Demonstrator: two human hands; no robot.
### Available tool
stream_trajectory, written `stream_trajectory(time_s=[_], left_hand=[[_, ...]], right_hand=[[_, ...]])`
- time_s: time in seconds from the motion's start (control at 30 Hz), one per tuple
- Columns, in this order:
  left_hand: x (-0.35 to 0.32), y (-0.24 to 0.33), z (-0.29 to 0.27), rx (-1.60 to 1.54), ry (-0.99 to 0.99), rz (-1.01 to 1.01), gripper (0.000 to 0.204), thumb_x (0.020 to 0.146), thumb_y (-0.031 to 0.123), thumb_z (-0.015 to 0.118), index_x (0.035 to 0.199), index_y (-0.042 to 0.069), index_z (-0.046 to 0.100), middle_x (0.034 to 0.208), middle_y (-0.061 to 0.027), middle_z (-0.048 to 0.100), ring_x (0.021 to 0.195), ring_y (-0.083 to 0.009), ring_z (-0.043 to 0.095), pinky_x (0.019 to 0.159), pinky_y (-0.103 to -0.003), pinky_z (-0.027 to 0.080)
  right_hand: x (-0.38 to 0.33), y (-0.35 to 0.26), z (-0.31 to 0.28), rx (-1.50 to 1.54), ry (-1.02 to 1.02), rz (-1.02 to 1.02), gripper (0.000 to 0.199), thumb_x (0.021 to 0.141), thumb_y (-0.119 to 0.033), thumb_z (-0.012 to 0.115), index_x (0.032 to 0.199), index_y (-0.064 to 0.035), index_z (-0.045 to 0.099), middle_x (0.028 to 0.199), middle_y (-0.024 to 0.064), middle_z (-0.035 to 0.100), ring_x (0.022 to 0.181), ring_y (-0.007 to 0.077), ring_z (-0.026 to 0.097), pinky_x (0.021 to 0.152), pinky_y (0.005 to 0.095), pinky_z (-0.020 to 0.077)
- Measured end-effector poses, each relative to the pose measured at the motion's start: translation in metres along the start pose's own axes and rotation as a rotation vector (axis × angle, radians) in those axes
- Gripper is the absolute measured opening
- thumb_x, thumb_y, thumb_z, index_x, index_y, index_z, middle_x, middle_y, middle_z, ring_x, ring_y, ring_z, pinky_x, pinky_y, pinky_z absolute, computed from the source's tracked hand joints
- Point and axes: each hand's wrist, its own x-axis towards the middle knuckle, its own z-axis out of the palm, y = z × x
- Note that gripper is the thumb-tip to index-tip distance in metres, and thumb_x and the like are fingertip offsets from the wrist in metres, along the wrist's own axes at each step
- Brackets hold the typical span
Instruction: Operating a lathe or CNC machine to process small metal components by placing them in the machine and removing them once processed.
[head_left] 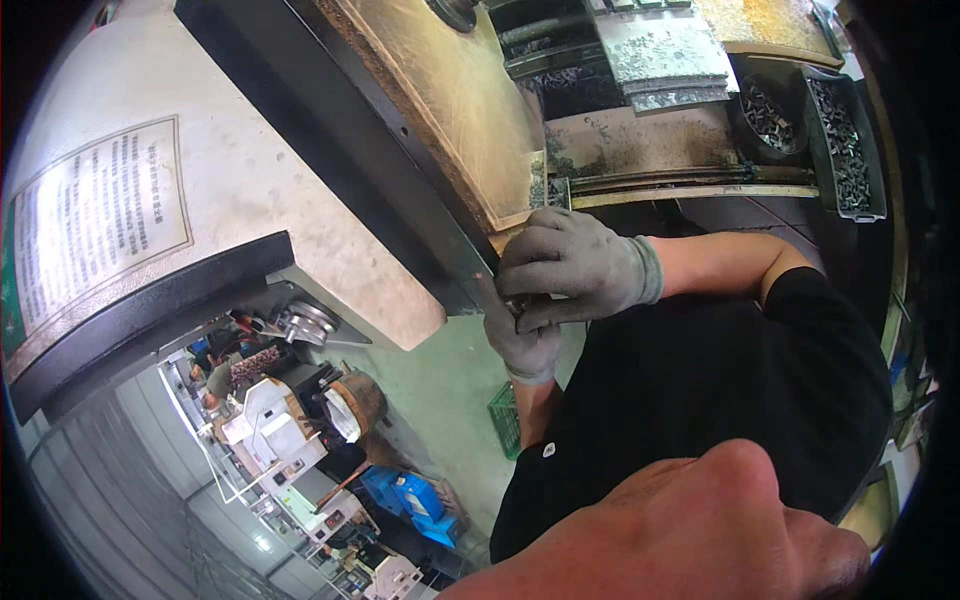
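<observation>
Both hands wear grey knitted gloves and meet in front of my body, beside the machine's open door edge. My right hand (575, 265) lies above, its fingers curled around a small dark piece (522, 305) that is mostly hidden. Under it, my left hand (525, 350) is closed at the same piece, with its fingers partly covered by the right hand. What kind of piece it is, I cannot make out. The yellowed window (470, 110) of the machine's door stands just beyond my right hand, and its dark door frame (400, 170) runs up to the left.
At the far right are a dark round bowl (768, 115) and a dark rectangular bin (850, 150), both holding small metal parts. A chip-covered metal block (665, 55) sits inside the machine. Below my left arm stands a green crate (505, 420). Blue containers (415, 500) stand on the floor behind.
</observation>
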Motion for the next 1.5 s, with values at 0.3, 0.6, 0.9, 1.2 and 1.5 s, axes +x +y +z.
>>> stream_trajectory(time_s=[0.3, 0.6, 0.9, 1.2, 1.5], left_hand=[[0.011, -0.001, -0.008, 0.172, 0.092, 0.129, 0.066, 0.083, 0.008, 0.064, 0.137, -0.012, 0.031, 0.116, -0.0234, 0.059, 0.062, -0.0180, 0.060, 0.054, -0.028, 0.047], [0.014, 0.001, -0.016, -0.277, 0.106, 0.005, 0.046, 0.085, -0.007, 0.047, 0.130, 0.002, 0.048, 0.074, -0.0203, 0.067, 0.039, -0.0098, 0.048, 0.038, -0.022, 0.036], [0.018, -0.003, -0.006, -0.264, 0.267, 0.013, 0.034, 0.082, -0.006, 0.040, 0.112, -0.003, 0.055, 0.053, -0.0135, 0.057, 0.034, -0.0093, 0.040, 0.034, -0.023, 0.031], [0.020, -0.005, -0.010, -0.286, 0.252, 0.032, 0.030, 0.085, -0.007, 0.046, 0.112, -0.001, 0.057, 0.053, -0.0122, 0.057, 0.034, -0.0089, 0.041, 0.035, -0.022, 0.031], [0.021, 0.008, -0.019, -0.329, 0.291, -0.149, 0.019, 0.084, -0.007, 0.056, 0.100, 0.000, 0.063, 0.066, -0.0122, 0.064, 0.049, -0.0133, 0.058, 0.044, -0.023, 0.042]], right_hand=[[0.010, 0.032, 0.001, 0.257, -0.002, -0.045, 0.029, 0.077, -0.017, 0.072, 0.103, -0.0089, 0.062, 0.094, 0.0060, 0.058, 0.082, 0.0257, 0.056, 0.071, 0.0374, 0.0453], [0.050, 0.257, -0.036, 0.205, 0.786, 0.743, 0.031, 0.094, -0.029, 0.059, 0.108, -0.0012, 0.061, 0.086, 0.0051, 0.065, 0.075, 0.0103, 0.059, 0.066, 0.0255, 0.0475], [0.076, 0.424, -0.061, -0.300, 0.803, 0.890, 0.028, 0.086, -0.029, 0.063, 0.095, -0.0023, 0.067, 0.089, 0.0192, 0.067, 0.081, 0.0341, 0.064, 0.073, 0.0397, 0.0490], [0.075, 0.423, -0.056, -0.311, 0.719, 0.672, 0.032, 0.085, -0.030, 0.065, 0.098, -0.0003, 0.068, 0.087, 0.0183, 0.068, 0.081, 0.0268, 0.066, 0.072, 0.0358, 0.0499], [0.075, 0.420, -0.035, -0.440, 0.693, 0.708, 0.035, 0.083, -0.035, 0.067, 0.111, -0.0148, 0.069, 0.110, 0.0114, 0.068, 0.099, 0.0239, 0.065, 0.087, 0.0341, 0.0480]])
